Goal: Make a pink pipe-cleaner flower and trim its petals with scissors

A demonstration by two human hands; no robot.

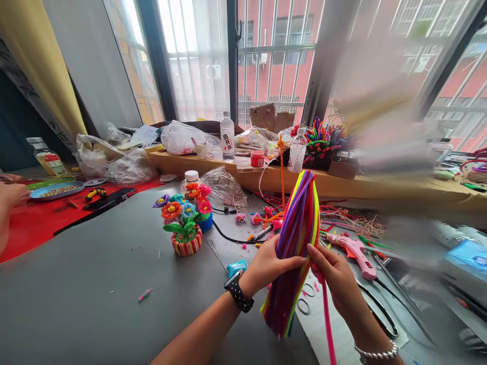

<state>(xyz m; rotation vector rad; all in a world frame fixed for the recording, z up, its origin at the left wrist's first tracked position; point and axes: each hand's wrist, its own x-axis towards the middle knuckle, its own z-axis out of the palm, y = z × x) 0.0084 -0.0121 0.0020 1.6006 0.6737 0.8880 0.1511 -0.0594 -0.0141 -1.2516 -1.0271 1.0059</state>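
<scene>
Chenille-stem bundle (299, 218), fuzzy and striped lengthwise in purple, red and yellow, is held tilted over the grey tabletop (95, 304). The left hand (268, 266) grasps it around the middle. The right hand (333, 268) pinches at its right edge, a plush pink stem (327, 324) hanging from the fingers. Worn items: a dark watch (239, 293) with dotted strap, left; a beaded silvery bracelet (376, 353), right. Right of the bundle lies a smooth plastic glue gun (355, 253). To the left stand fuzzy flowers (188, 209) in a round, striped pot (186, 242). Beyond, a clear bottle (227, 137) and a crumpled plastic bag (178, 137) rest on a brown ledge (213, 166). Far left, another person's hand (11, 195) is near an oval blue tray (37, 194).
</scene>
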